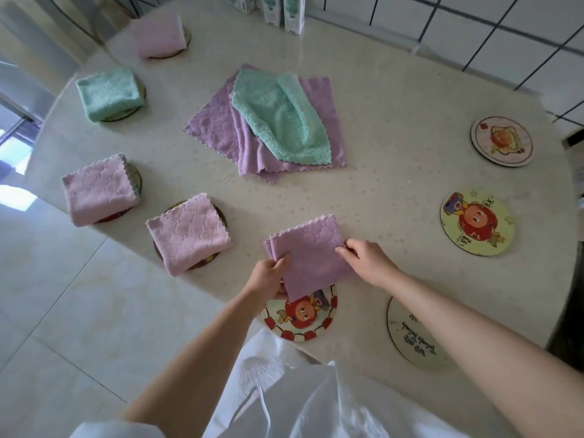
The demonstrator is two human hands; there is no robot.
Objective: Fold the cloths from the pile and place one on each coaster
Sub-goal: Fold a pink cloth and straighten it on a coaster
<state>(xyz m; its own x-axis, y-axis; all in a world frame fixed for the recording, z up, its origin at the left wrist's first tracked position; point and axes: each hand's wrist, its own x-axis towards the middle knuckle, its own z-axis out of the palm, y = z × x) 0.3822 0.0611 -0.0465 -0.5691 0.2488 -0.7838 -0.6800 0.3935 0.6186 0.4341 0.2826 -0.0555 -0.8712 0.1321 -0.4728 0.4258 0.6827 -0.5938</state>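
Gripping a folded lilac microfibre cloth [311, 257] with the left hand [268, 276] curled round its left edge and the right hand [368, 260] pinching its right edge. Sitting low over the near part of the cream speckled bench [395, 105], covering the upper rim of a round red-and-white cartoon coaster [303, 320]; well apart from the loose pile of purple and mint cloths [281, 121] mid-bench.

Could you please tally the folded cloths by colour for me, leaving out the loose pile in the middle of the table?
Pink folded fleece cloths: 3
Mint-green folded fleece cloth: 1
Purple folded fleece cloth, held between the left hand and the right hand: 1
Total: 5
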